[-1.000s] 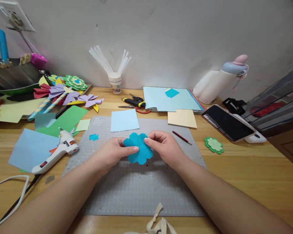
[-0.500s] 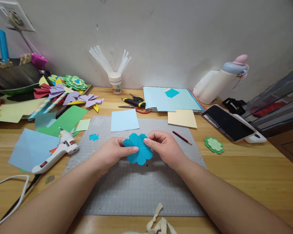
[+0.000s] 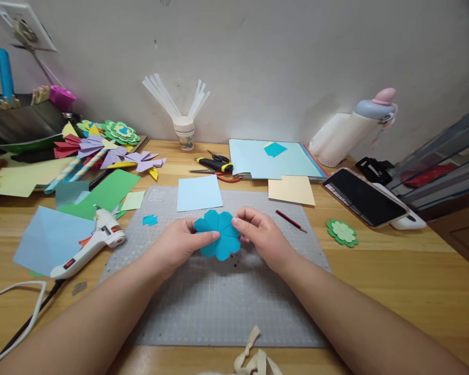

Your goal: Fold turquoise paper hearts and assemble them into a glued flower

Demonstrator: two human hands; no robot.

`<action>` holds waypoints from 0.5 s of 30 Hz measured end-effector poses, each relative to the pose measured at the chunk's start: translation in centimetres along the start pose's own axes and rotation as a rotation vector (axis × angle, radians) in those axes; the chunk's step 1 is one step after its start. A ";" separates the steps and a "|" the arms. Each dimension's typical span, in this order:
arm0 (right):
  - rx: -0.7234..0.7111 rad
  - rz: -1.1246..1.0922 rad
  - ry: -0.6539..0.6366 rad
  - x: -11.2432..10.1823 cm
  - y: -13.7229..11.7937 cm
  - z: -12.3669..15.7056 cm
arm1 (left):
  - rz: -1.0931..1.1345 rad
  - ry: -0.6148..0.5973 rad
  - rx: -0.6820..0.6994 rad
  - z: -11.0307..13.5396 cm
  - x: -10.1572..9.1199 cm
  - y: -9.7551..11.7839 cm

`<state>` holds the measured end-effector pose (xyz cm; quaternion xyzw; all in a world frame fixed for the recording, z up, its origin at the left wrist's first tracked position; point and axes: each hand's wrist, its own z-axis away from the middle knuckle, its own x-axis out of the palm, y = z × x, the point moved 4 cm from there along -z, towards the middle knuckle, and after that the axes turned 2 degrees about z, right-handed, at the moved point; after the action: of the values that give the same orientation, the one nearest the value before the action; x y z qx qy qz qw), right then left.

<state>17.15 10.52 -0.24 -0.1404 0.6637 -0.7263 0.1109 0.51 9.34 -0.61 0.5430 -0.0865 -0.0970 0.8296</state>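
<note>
Above the grey cutting mat (image 3: pixel 226 312) I hold a blue paper flower (image 3: pixel 220 237) with several rounded petals and fold lines running out from its middle. My left hand (image 3: pixel 180 242) pinches it from the left, the thumb lying across the front near the centre and the fingers behind. At the upper right petal, my right hand (image 3: pixel 263 237) closes thumb and fingers on the edge. Beyond the flower, a light blue paper square (image 3: pixel 200 192) lies at the mat's far edge. Small blue paper scraps (image 3: pixel 150 220) rest to the left, and a pencil (image 3: pixel 291 221) to the right.
On the left stands a white glue gun (image 3: pixel 89 245) with its cord, by coloured sheets and paper flowers (image 3: pixel 121 133). Scissors, pliers and a paper cup (image 3: pixel 184 133) are at the back. A phone (image 3: pixel 365 197), green paper flower (image 3: pixel 342 233) and bottle (image 3: pixel 357 130) occupy the right.
The blue flower has shifted slightly up and left and turned a little in my hands. Both hands keep hold of it. Everything else on the table is unmoved.
</note>
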 end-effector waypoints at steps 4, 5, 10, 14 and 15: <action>-0.018 0.079 0.020 -0.2 -0.1 0.0 | 0.039 0.084 0.015 -0.2 -0.3 0.1; -0.027 0.089 0.026 -0.2 -0.2 0.0 | 0.042 0.087 0.013 -0.2 -0.3 0.1; -0.057 0.115 0.043 -0.2 -0.3 0.1 | 0.048 0.071 0.011 -0.1 -0.2 0.3; -0.065 0.117 0.039 -0.1 -0.2 0.1 | 0.043 0.055 0.014 -0.1 -0.1 0.3; -0.064 0.109 0.034 -0.1 -0.2 0.1 | 0.038 0.059 0.014 -0.1 -0.1 0.3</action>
<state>17.28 10.45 -0.07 -0.0954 0.6949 -0.7000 0.1345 0.45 9.60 -0.36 0.5496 -0.0731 -0.0645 0.8297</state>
